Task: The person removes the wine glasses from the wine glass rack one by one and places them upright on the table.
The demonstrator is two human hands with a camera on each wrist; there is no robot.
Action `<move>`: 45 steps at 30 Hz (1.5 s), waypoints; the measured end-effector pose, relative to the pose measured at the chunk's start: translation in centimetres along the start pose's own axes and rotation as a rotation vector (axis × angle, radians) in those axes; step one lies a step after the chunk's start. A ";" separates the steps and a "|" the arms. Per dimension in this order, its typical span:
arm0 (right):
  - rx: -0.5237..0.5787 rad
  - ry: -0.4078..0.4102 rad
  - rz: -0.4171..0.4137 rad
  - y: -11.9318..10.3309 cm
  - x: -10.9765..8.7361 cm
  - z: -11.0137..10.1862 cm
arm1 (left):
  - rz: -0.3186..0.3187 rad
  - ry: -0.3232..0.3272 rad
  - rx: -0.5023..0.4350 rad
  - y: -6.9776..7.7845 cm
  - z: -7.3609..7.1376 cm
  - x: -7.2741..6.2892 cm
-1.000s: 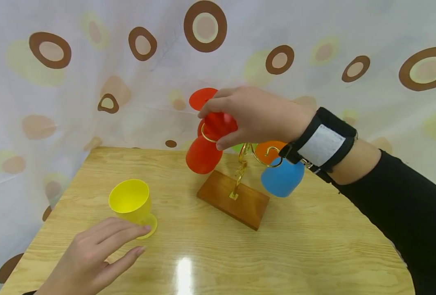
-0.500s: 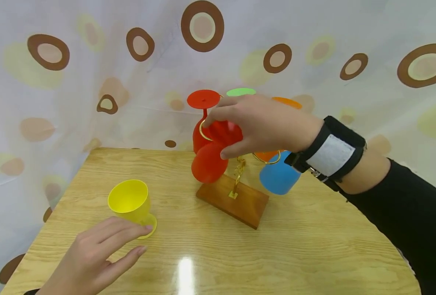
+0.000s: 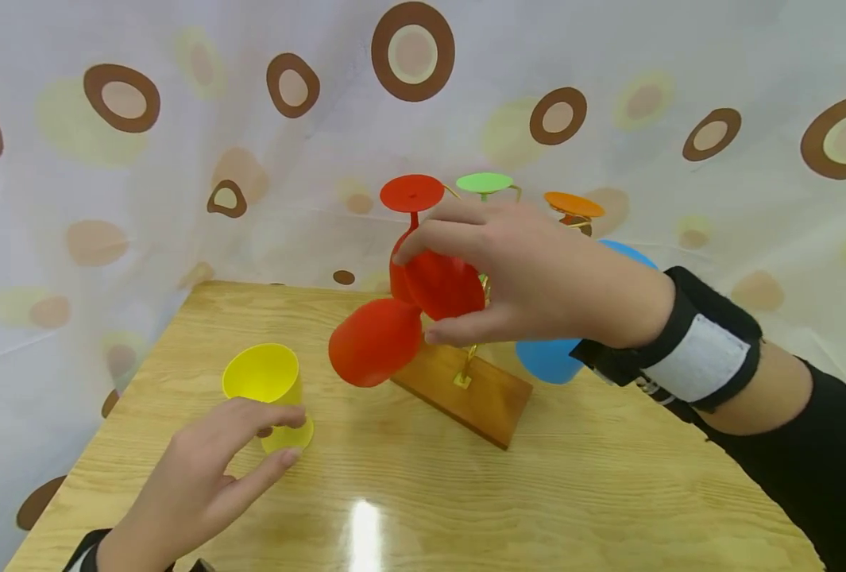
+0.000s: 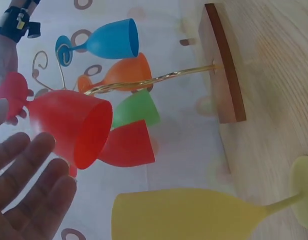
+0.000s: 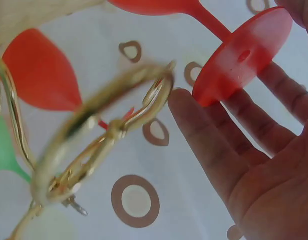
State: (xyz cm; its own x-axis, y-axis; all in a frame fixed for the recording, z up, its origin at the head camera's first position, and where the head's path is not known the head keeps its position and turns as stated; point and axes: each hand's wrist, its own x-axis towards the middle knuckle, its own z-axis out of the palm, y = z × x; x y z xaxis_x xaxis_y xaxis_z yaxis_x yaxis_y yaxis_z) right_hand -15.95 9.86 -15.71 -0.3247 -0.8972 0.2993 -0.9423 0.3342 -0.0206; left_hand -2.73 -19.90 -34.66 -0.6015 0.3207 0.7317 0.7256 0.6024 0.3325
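Observation:
My right hand [image 3: 530, 270] holds a red plastic goblet [image 3: 375, 343] by its round foot, the bowl pointing down and left. In the right wrist view, fingers and thumb grip the edge of that foot [image 5: 244, 57], apart from a gold hook [image 5: 113, 130]. The hook belongs to a goblet rack with a wooden base [image 3: 465, 401]. Another red goblet [image 3: 412, 193] hangs upside down behind. My left hand [image 3: 201, 477] hovers, fingers loosely bent, in front of an upright yellow goblet [image 3: 261, 373]; nothing is in its grasp. Contact between them cannot be made out.
On the rack also hang a green goblet [image 4: 136, 109], an orange goblet [image 4: 126, 70] and a blue goblet [image 4: 113, 40]. The rack stands on a wood-grain table [image 3: 608, 477]. A patterned cloth [image 3: 322, 159] rises behind.
The held red goblet has come away from its gold hook, moving nearer and lower, its bowl swinging left. My left fingers have bent a little and shifted slightly right.

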 end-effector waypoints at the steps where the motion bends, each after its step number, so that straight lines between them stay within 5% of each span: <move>1: 0.019 0.009 -0.001 -0.3 -0.3 0.0 | -0.029 -0.002 0.001 -0.1 0.1 0.1; 9: 0.117 0.119 0.040 -2.8 -2.7 0.7 | -0.298 -0.002 -0.099 -0.5 0.2 0.5; 17: 0.283 0.214 0.110 -3.6 -4.7 2.2 | -0.419 0.042 -0.252 -0.2 0.1 0.7; 20: 0.415 0.229 0.115 -3.7 -5.3 3.0 | -0.429 0.042 -0.419 -0.1 0.0 0.8; 24: 0.516 0.229 0.101 -3.8 -5.8 4.7 | -0.344 0.092 -0.749 0.0 0.2 0.8; 28: 0.483 0.209 0.081 -3.9 -6.1 6.2 | -0.263 0.197 -0.829 0.2 0.1 1.0; 32: 0.445 0.166 0.061 -4.0 -6.4 7.2 | -0.219 0.250 -0.723 0.5 -0.5 1.1; 36: 0.434 0.143 0.021 -4.1 -6.3 7.8 | -0.075 0.216 -0.518 0.7 -1.0 1.5; 41: 0.427 0.125 0.007 -4.7 -5.4 7.7 | 0.205 0.110 -0.256 1.6 -1.2 2.7; 45: 0.449 0.022 0.030 -5.5 -3.8 7.7 | 0.325 -0.041 -0.188 2.6 -0.9 3.2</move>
State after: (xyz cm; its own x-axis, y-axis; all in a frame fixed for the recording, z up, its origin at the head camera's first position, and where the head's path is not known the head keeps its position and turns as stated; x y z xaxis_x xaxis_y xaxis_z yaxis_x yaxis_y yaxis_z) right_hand -10.16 9.22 -24.09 -0.3548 -0.8812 0.3124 -0.8762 0.1967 -0.4400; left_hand -2.48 -17.93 -30.89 -0.3398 0.5042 0.7939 0.9272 0.3210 0.1930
